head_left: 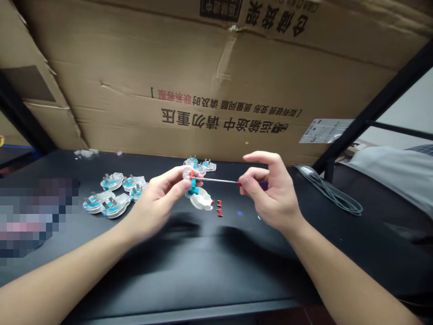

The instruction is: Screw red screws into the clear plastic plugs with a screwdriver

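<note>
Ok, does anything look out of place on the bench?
Small red parts lie loose on the black bench, and white scraps sit alone at its back edge, apart from the clear plugs. The cardboard carton behind is creased and torn.

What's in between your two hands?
In the head view, a screwdriver's thin metal shaft stretches across the gap, from the right hand to the clear plug held in the left hand.

Inspection finds left forearm (57, 275) and right forearm (352, 280) bare to frame edge; left hand (158, 203) and right hand (270, 194) ungloved, nails trimmed short.
</note>
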The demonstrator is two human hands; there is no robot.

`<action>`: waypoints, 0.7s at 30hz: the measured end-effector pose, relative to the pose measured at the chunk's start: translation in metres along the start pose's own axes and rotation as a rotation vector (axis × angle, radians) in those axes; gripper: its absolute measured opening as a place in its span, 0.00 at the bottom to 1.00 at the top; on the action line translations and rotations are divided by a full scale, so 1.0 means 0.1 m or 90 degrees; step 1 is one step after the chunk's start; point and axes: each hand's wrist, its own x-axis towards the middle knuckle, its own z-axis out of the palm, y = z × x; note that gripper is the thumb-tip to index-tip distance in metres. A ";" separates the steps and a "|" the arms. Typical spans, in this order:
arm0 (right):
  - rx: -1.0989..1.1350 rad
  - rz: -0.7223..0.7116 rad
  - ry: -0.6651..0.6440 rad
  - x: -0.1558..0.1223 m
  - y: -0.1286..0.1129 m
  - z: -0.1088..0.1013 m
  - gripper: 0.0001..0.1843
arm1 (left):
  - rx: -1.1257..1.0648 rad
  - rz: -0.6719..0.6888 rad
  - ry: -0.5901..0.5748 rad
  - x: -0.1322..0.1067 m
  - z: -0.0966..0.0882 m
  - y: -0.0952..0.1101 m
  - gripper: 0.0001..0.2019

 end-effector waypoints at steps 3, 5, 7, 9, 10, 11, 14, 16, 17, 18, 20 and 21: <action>0.010 -0.023 -0.001 0.00 0.02 0.02 0.21 | 0.037 0.011 0.014 0.03 -0.03 -0.01 0.13; 0.039 0.014 -0.027 0.00 0.05 0.04 0.16 | 0.070 0.014 0.019 0.05 -0.04 -0.02 0.14; 0.069 0.053 -0.041 0.00 0.09 0.06 0.13 | 0.104 0.017 0.024 0.06 -0.05 -0.01 0.14; 0.072 0.057 -0.031 0.00 0.12 0.07 0.15 | 0.124 0.019 0.027 0.07 -0.06 0.00 0.14; 0.070 0.054 -0.031 0.00 0.12 0.07 0.17 | 0.127 0.019 0.027 0.07 -0.06 0.01 0.14; 0.072 0.057 -0.041 0.00 0.13 0.08 0.16 | 0.126 0.021 0.027 0.07 -0.06 0.01 0.14; 0.094 0.088 -0.076 0.00 0.12 0.08 0.11 | 0.120 0.023 0.034 0.07 -0.06 0.02 0.15; 0.088 0.075 -0.048 0.00 0.11 0.08 0.13 | 0.117 0.023 0.041 0.07 -0.06 0.03 0.16; 0.077 0.060 -0.026 0.00 0.10 0.08 0.15 | 0.115 0.022 0.042 0.07 -0.06 0.04 0.16; 0.068 0.047 -0.012 0.00 0.09 0.07 0.17 | 0.116 0.020 0.040 0.06 -0.06 0.04 0.16; 0.067 0.053 -0.029 0.00 0.08 0.06 0.14 | 0.122 0.018 0.032 0.06 -0.06 0.05 0.16; 0.073 0.064 -0.042 0.00 0.07 0.05 0.12 | 0.125 0.018 0.026 0.05 -0.06 0.05 0.16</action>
